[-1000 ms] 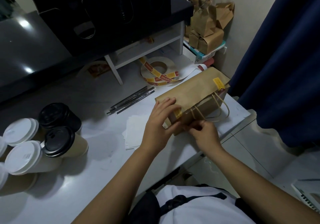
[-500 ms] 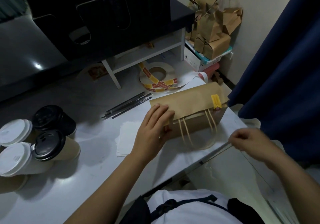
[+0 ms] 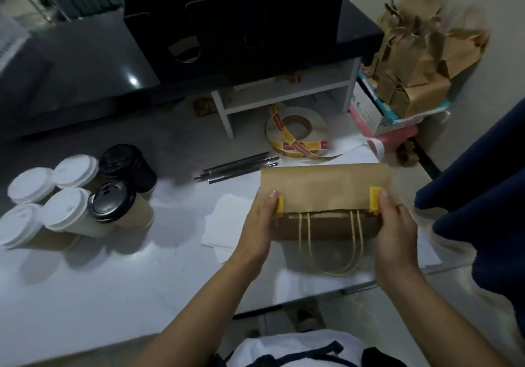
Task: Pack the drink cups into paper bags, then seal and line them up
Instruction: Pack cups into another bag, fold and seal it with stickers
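Observe paper bag [image 3: 324,187] lying on its side on the white table [image 3: 113,281], near the right front edge, with the top flap folded over toward the wearer. Gripped at its left end by left hand [image 3: 260,224]: thumb laid flat on top, just beside a yellow sticker [image 3: 280,206] at the flap edge, remaining fingers wrapped round the end and mostly hidden. Gripped at its right end by right hand [image 3: 393,224]: thumb pressed against a second yellow sticker [image 3: 373,199], other fingers curled behind the bag end. Note twine handles [image 3: 329,253] emerging from under the flap and lying on the table between the wrists. Note lidded drink cups [image 3: 68,207], four with white lids and two with black, clustered at far left, well apart from the bag. Note sticker roll [image 3: 295,130] behind the bag, thin dark sticks [image 3: 238,166] and white napkins [image 3: 224,224] between cups and bag, and brown bags [image 3: 420,62] piled at rear right.
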